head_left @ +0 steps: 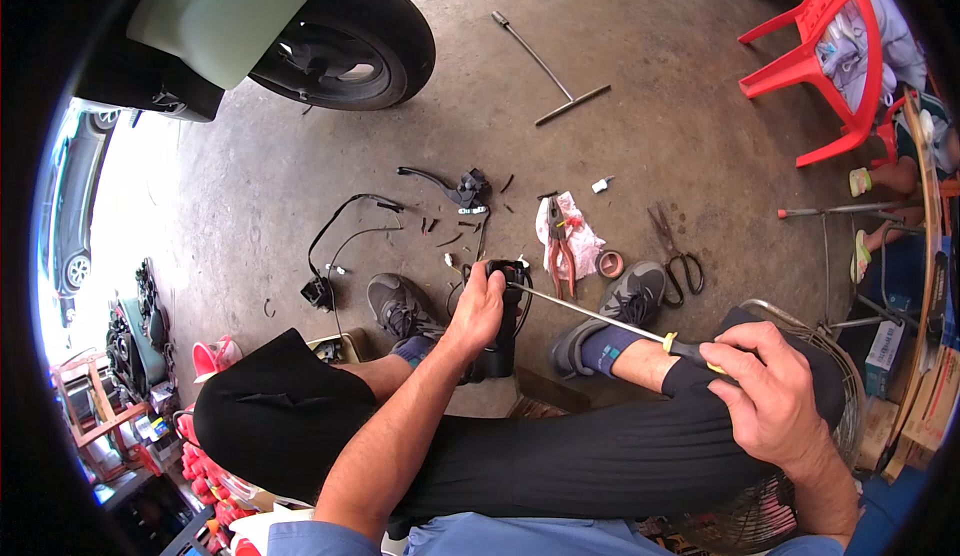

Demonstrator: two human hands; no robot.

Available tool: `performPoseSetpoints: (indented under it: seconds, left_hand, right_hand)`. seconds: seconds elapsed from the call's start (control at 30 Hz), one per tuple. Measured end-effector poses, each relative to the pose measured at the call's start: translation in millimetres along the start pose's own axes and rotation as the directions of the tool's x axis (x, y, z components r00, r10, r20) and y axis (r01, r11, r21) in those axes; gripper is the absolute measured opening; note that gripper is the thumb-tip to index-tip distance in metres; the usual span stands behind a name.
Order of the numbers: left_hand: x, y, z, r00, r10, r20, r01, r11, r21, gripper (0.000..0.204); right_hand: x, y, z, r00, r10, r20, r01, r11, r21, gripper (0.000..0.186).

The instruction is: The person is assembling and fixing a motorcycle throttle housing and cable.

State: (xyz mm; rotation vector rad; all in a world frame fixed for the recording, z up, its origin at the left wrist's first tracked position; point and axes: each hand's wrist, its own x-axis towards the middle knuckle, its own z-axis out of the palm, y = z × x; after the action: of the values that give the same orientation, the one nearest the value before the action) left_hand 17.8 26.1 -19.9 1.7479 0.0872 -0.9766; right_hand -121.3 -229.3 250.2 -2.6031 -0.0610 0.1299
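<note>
Beyond your feet, the large black wheel (385,41) stands well apart from the work, which lies in front of you between your shoes. Your right hand (770,386) is out to the right, above your thigh, its thumb and fingers closed around a handle. Your left hand (480,304) is the nearer one to the work, its fingers drawn in around a black part, though you cannot tell from here how the hidden fingers sit. The screwdriver (620,323) bridges the two hands: its long axis slants from your right fist leftward and away from you, so the black part (512,306) lies to the left and slightly beyond your right fingers. That part appears to run lengthwise away from you, and the shaft comes at it from the right side, more across than along. Everything seems to turn on that angle at the far end, just beside your left thumb, where you cannot tell whether the tip is seated
</note>
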Motion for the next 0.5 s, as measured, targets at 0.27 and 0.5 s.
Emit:
performPoseSetpoints:
  seconds: [0.27,0.5]
  left_hand:
    - [2.9,-8.4,-2.5,1.0,0.015,-0.018,-0.015,1.0,0.021,0.027]
    - [-7.5,14.3,-0.6,0.997,-0.083,0.01,0.083,0.995,-0.053,0.028]
  right_hand:
    - [0.2,0.6,0.2,1.0,0.0,0.001,0.0,1.0,0.002,0.049]
    - [2.7,2.1,0.2,0.999,-0.03,-0.021,0.03,1.0,-0.006,0.047]
